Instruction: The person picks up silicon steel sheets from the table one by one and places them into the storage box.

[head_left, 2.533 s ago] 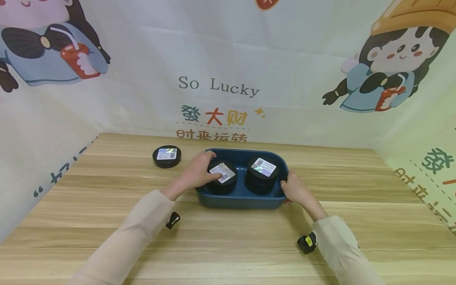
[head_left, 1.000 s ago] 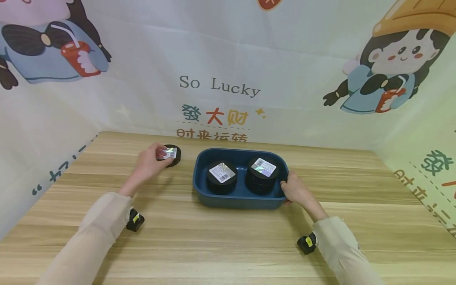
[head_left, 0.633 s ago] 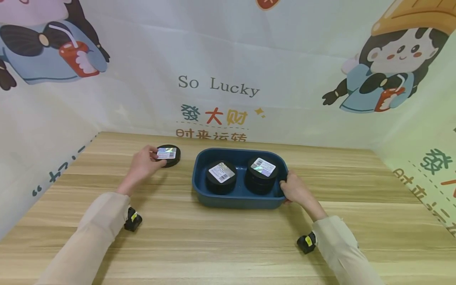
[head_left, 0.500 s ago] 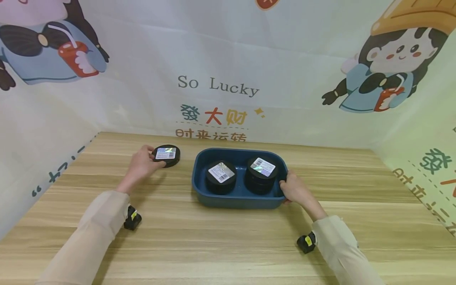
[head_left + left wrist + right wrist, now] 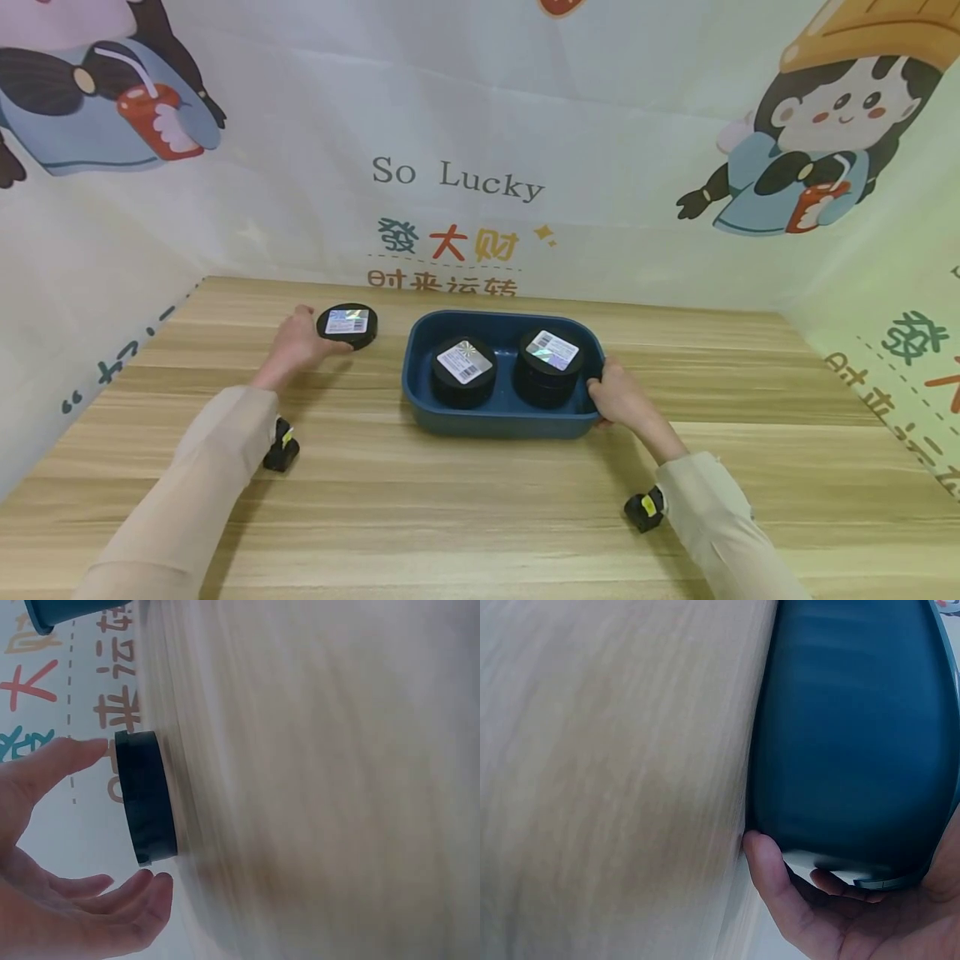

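Note:
A low, round black container [image 5: 347, 325] with a white barcode label lies flat on the table, left of a blue tray [image 5: 506, 427]. My left hand [image 5: 297, 343] is spread around its left side. In the left wrist view, the thumb and fingers stand at opposite sides of the black container [image 5: 148, 799], with gaps showing. My right hand [image 5: 622, 395] grips the tray's right end, thumb over the rim. The right wrist view shows fingers curled under the tray's end [image 5: 855, 742]. Inside the tray are a labelled black container [image 5: 463, 371] at left and a stack of them [image 5: 549, 371] at right.
The pale wood table [image 5: 480, 517] ends at a printed cloth backdrop [image 5: 465, 108] behind and at both sides. A small black wrist camera [image 5: 281, 447] hangs below the left sleeve, another camera [image 5: 644, 509] below the right one.
My left hand has left the container at the tray's left and moved left to the loose one. Its fingers have since spread and drawn back from the label. The right hand keeps its hold.

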The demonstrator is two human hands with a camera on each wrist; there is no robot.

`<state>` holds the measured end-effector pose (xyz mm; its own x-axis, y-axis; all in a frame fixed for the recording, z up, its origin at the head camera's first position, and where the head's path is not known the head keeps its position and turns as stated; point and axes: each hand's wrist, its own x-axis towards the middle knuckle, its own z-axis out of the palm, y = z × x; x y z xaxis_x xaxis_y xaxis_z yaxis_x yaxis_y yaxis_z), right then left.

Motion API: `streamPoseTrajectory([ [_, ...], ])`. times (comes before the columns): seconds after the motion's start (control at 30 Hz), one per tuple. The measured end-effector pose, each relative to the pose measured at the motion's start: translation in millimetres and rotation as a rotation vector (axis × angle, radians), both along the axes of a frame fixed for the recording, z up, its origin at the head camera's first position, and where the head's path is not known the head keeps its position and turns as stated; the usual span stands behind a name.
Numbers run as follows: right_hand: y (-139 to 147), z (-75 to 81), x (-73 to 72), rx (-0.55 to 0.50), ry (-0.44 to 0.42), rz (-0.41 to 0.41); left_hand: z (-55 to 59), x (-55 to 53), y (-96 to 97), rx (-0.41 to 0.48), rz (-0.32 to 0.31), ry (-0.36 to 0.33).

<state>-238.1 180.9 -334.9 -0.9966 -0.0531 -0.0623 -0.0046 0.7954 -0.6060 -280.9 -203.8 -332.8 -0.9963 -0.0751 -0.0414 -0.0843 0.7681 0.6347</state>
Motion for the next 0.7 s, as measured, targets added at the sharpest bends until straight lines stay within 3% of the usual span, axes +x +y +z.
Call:
streamPoseTrajectory([
  [0.37,0,0.7,-0.1,0.019,0.000,0.002,-3.9,-11.4,2.8,-0.106,-0.046,-0.015],
  [0.53,0,0.7,-0.1,0.014,-0.001,0.005,-3.2,-16.6,6.0,-0.155,-0.051,-0.074],
  [0.7,1,0.4,-0.2,-0.006,0.003,0.011,-0.2,-19.2,10.5,-0.150,-0.023,-0.135],
])
